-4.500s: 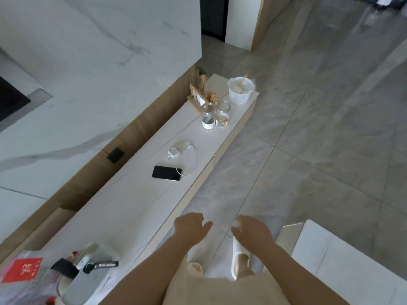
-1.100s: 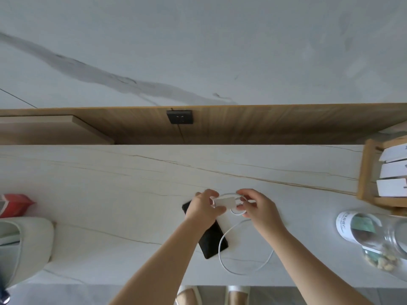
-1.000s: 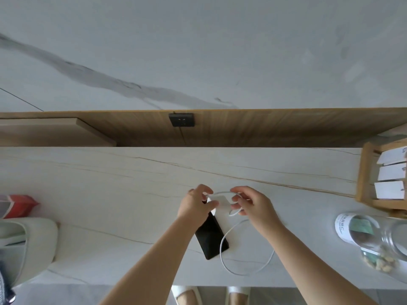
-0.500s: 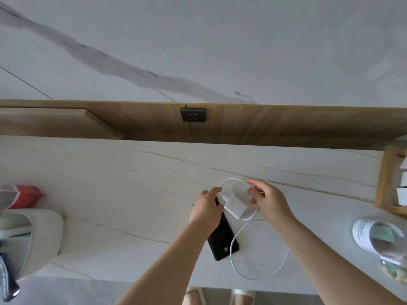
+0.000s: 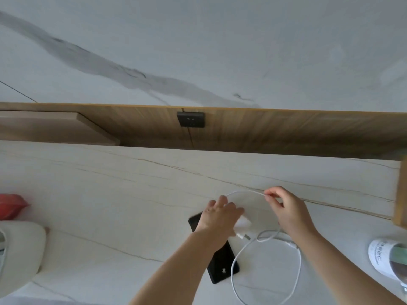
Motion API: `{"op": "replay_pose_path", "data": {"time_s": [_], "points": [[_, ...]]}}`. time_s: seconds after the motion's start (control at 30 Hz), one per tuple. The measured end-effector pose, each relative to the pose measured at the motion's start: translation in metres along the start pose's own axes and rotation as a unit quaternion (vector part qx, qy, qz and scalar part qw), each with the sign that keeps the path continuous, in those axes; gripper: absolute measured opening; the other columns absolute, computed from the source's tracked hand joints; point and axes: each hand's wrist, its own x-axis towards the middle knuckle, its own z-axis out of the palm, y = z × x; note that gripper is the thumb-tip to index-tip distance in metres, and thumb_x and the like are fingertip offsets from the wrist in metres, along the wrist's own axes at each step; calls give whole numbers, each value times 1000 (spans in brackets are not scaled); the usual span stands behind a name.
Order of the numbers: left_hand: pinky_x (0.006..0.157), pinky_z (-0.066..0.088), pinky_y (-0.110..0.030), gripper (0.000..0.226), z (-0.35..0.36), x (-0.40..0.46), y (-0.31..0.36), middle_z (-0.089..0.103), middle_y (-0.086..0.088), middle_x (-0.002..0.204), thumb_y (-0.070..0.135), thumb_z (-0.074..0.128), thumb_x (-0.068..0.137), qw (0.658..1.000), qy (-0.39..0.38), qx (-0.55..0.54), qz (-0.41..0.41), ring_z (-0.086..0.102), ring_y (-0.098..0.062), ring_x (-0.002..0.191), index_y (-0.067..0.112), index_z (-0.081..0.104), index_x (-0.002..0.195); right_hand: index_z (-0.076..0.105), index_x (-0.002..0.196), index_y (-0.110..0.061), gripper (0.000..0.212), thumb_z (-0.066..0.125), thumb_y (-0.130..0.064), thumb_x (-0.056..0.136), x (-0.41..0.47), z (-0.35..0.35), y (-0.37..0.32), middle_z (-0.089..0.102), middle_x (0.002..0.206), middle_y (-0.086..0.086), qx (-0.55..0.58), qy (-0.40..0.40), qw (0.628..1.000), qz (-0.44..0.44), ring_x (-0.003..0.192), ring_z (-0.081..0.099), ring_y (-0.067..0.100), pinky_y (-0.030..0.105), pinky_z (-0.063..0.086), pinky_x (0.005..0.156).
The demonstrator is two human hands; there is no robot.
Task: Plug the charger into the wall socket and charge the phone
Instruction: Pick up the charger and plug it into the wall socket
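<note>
A black wall socket (image 5: 191, 119) sits in the wooden strip behind the pale counter (image 5: 110, 183). On the counter lies a black phone (image 5: 221, 263), partly hidden under my left forearm. My left hand (image 5: 220, 214) grips the white charger block (image 5: 243, 223), which shows just past my fingers. From the block the white cable (image 5: 295, 271) loops over the counter. My right hand (image 5: 288, 210) pinches an upper stretch of that cable between thumb and forefinger, a little right of the block.
A wooden rack (image 5: 400, 192) stands at the right edge, with a glass jar (image 5: 387, 258) lying below it. A white bag (image 5: 19, 249) and a red packet (image 5: 11, 204) sit at the far left. A marble wall rises behind the socket.
My right hand has drawn the cable up and out to the right, so the coil has opened into a wide arc. My left hand keeps the charger block over the phone.
</note>
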Motion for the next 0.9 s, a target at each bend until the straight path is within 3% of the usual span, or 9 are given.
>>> {"op": "replay_pose_path", "data": {"time_s": [0.1, 0.17, 0.3, 0.37, 0.43, 0.5, 0.63, 0.77, 0.9], "points": [[100, 33, -35, 61, -13, -8, -8, 48, 5, 134, 42, 66, 79, 983, 30, -179, -27, 32, -20, 127, 36, 41, 134, 69, 96, -14, 13, 60, -18, 88, 4, 1, -5, 70, 94, 2, -4, 6, 1000, -12, 79, 60, 17, 28, 45, 68], [100, 33, -29, 63, -26, -16, -13, 45, 11, 134, 51, 68, 75, 936, 63, -340, -70, 33, -15, 126, 38, 46, 133, 69, 98, -16, 14, 59, -18, 89, 6, 1, -11, 71, 97, 1, 4, 3, 1000, -5, 84, 61, 16, 28, 48, 72], [99, 40, -15, 60, -58, -25, -32, 63, 12, 126, 67, 56, 74, 713, 62, -690, -108, 54, -4, 119, 32, 58, 123, 70, 99, -19, 18, 54, -20, 91, 14, 10, -26, 68, 101, -2, -36, -43, 998, -9, 87, 58, 13, 25, 45, 76], [110, 35, -29, 58, -67, -22, -43, 66, -2, 126, 63, 45, 83, 602, 70, -782, -145, 58, -14, 119, 24, 50, 125, 71, 95, -15, 20, 52, -20, 92, 17, 17, -37, 71, 99, 2, -54, -85, 994, -30, 87, 61, 16, 28, 45, 75], [111, 35, -40, 47, -71, -19, -53, 73, -12, 112, 56, 34, 92, 539, 83, -824, -158, 66, -23, 109, 20, 46, 120, 71, 99, -14, 22, 51, -21, 93, 18, 21, -52, 74, 100, 4, -30, -79, 996, -42, 91, 64, 19, 27, 45, 75], [103, 44, -42, 51, -72, -17, -58, 76, -12, 95, 58, 30, 93, 513, 89, -837, -170, 72, -28, 96, 16, 49, 114, 68, 106, -12, 24, 51, -23, 93, 20, 22, -71, 72, 106, 4, 7, -36, 998, -50, 99, 64, 21, 25, 45, 79], [70, 59, -32, 55, -72, -20, -61, 59, -8, 80, 62, 41, 87, 519, 90, -826, -203, 68, -21, 63, 16, 54, 112, 60, 119, -18, 39, 45, -43, 93, 28, 24, -114, 64, 123, 0, 42, -33, 997, -56, 117, 54, 18, 31, 43, 94], [72, 52, -29, 59, -69, -20, -62, 53, -6, 82, 67, 37, 85, 585, 83, -777, -218, 52, -15, 65, 23, 58, 118, 54, 122, -23, 51, 41, -59, 87, 40, 40, -146, 62, 112, -5, 82, -158, 984, 15, 98, 56, 12, 19, 42, 74], [76, 54, -31, 60, -65, -18, -72, 60, -2, 79, 73, 32, 81, 534, 117, -810, -211, 57, -14, 68, 31, 65, 108, 61, 104, -27, 27, 61, -45, 83, 56, 56, -154, 64, 95, -11, 249, -152, 950, 108, 98, 59, 15, 31, 47, 82]]}}
